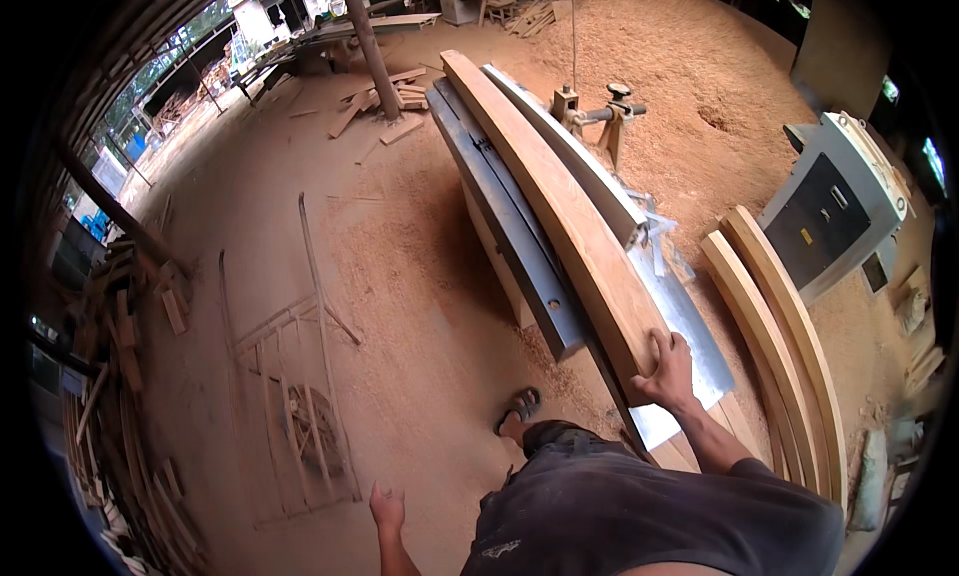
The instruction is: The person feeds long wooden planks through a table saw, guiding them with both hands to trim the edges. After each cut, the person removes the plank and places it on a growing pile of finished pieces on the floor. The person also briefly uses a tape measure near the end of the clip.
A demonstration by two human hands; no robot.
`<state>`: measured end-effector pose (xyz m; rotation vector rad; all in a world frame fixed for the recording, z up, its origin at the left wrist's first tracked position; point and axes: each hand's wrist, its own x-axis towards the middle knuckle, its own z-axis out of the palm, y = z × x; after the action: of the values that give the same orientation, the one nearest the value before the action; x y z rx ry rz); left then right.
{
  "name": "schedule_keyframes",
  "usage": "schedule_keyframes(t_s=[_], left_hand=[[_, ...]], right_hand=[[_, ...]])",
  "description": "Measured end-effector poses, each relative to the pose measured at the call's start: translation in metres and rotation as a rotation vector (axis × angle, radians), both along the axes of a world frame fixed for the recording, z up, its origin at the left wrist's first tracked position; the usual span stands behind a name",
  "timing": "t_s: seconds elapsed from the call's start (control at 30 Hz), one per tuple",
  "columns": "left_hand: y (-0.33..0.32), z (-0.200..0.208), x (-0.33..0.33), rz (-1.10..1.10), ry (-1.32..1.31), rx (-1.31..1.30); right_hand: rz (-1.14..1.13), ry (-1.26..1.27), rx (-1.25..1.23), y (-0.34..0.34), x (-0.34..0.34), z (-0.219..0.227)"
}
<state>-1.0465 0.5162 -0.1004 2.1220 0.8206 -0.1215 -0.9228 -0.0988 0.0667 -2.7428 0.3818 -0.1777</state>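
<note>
A long planed wooden beam lies lengthwise on a jointer's grey metal bed, beside its long pale fence. My right hand grips the beam's near end, thumb on the left and fingers over the top. Beneath that hand shows a shiny metal sheet or table. My left hand hangs low over the floor, away from the machine. It holds nothing I can see, and its thumb stands apart from the fingers.
Several timbers lie to the right, near a grey machine cabinet. Behind the jointer rises a sawdust heap. A wheeled cart frame rests on the left floor. A wooden post stands among offcuts; stacked lumber lines the left edge.
</note>
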Motion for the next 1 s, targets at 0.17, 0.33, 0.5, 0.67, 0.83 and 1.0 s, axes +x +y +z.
schedule_keyframes(t_s=[0.17, 0.33, 0.5, 0.67, 0.83, 1.0], left_hand=[[-0.038, -0.022, -0.128, 0.008, 0.087, -0.146], [-0.045, -0.03, -0.275, -0.064, 0.34, -0.116], [-0.056, -0.047, -0.376, -0.213, 0.316, 0.331], [-0.133, 0.007, -0.329, -0.348, 0.237, 0.081], [-0.276, -0.002, -0.271, -0.499, 0.041, -0.097], [-0.476, 0.039, -0.247, -0.269, 0.033, -0.817]], right_hand=[[-0.021, 0.057, 0.027, -0.016, -0.094, 0.002], [-0.034, 0.107, 0.07, -0.03, -0.192, 0.005], [-0.033, 0.083, 0.076, -0.029, -0.283, 0.012], [-0.036, 0.009, 0.061, -0.054, -0.404, 0.009], [-0.082, 0.029, 0.104, -0.07, -0.535, 0.013], [-0.138, 0.053, 0.136, -0.092, -0.673, 0.016]])
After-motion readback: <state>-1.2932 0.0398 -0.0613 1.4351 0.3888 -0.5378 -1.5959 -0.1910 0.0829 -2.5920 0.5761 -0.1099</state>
